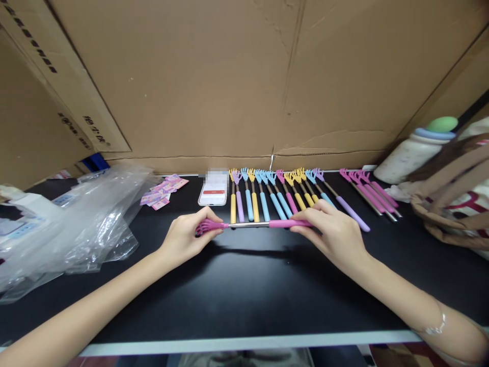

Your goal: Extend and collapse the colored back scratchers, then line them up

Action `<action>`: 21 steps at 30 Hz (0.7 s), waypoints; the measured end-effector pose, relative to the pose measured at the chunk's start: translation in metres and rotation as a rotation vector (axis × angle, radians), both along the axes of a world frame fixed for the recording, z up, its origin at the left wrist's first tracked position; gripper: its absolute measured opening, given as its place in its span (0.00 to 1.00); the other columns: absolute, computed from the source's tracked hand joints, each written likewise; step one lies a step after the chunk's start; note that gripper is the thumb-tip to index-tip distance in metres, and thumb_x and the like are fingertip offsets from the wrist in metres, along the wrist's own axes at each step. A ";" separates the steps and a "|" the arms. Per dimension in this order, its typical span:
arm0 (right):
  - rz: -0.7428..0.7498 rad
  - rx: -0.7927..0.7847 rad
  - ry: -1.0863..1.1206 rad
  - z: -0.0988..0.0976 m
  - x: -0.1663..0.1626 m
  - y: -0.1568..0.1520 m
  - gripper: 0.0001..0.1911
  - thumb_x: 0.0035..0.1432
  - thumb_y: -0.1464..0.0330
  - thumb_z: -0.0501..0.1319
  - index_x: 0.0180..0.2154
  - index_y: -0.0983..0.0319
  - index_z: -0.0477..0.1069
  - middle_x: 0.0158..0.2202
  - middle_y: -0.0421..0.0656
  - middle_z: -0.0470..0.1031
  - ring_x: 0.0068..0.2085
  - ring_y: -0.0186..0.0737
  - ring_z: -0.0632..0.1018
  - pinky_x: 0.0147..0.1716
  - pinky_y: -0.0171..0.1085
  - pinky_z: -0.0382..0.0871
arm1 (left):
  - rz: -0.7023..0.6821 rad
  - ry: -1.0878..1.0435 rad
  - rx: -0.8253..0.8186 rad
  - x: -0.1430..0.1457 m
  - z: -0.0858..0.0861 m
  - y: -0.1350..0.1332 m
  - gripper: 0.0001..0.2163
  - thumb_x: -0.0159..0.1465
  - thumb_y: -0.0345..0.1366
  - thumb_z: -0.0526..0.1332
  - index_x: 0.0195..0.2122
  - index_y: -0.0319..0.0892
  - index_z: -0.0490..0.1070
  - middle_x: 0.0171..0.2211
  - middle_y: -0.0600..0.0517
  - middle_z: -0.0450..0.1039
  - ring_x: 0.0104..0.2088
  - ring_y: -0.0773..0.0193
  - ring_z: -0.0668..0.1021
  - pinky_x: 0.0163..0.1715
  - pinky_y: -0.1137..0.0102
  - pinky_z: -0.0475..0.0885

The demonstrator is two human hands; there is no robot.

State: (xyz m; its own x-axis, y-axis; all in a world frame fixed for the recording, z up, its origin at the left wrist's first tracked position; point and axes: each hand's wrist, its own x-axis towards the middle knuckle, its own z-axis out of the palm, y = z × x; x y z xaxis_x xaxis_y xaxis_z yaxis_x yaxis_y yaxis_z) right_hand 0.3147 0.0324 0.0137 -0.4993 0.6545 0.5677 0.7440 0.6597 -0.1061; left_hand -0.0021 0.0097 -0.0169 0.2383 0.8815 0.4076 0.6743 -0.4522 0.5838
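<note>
A pink back scratcher (pixel 252 224) with a metal shaft is held level above the black table, throwing a shadow below it. My left hand (pixel 191 232) pinches it at the clawed head. At the other end, my right hand (pixel 332 227) grips the pink handle, whose tip is hidden by the fingers. Behind it lies a row of several back scratchers (pixel 263 196) in yellow, purple, blue and pink, claws pointing to the back. To the right of my right hand rests a separate group of pink back scratchers (pixel 372 193) with bare metal ends towards me.
Clear plastic bags (pixel 95 219) are heaped on the left of the black table (pixel 244 300). Small pink printed cards (pixel 162 191) and a phone (pixel 214 188) lie at the back. A white bottle (pixel 412 153) and a brown-and-white bag (pixel 454 193) stand right. Cardboard (pixel 214 81) walls the back.
</note>
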 end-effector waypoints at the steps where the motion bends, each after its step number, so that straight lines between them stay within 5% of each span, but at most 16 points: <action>1: 0.001 -0.002 -0.010 0.000 0.000 0.000 0.16 0.62 0.56 0.55 0.35 0.59 0.73 0.28 0.44 0.71 0.29 0.37 0.72 0.26 0.35 0.61 | -0.003 -0.002 0.009 0.001 0.000 -0.001 0.07 0.61 0.41 0.61 0.35 0.44 0.69 0.32 0.52 0.79 0.32 0.63 0.81 0.32 0.72 0.74; 11: 0.074 -0.138 -0.032 -0.007 -0.001 0.004 0.14 0.65 0.59 0.50 0.37 0.59 0.70 0.35 0.44 0.78 0.35 0.40 0.77 0.32 0.36 0.64 | 0.005 -0.037 0.010 0.008 -0.003 -0.008 0.06 0.61 0.40 0.60 0.33 0.44 0.69 0.31 0.50 0.79 0.27 0.63 0.79 0.28 0.73 0.72; 21: 0.055 -0.266 -0.152 -0.009 -0.005 0.003 0.18 0.66 0.57 0.46 0.34 0.58 0.70 0.27 0.41 0.77 0.27 0.38 0.75 0.26 0.34 0.59 | 0.013 0.115 0.087 0.006 -0.001 -0.007 0.05 0.62 0.39 0.59 0.34 0.45 0.69 0.29 0.53 0.79 0.26 0.65 0.78 0.26 0.74 0.68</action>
State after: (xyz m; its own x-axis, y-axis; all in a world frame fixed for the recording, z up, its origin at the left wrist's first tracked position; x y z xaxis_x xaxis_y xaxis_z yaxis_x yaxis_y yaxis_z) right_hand 0.3097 0.0350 0.0050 -0.6043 0.7398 0.2959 0.7285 0.6634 -0.1707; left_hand 0.0038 0.0029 -0.0181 0.2767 0.8471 0.4537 0.7405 -0.4889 0.4612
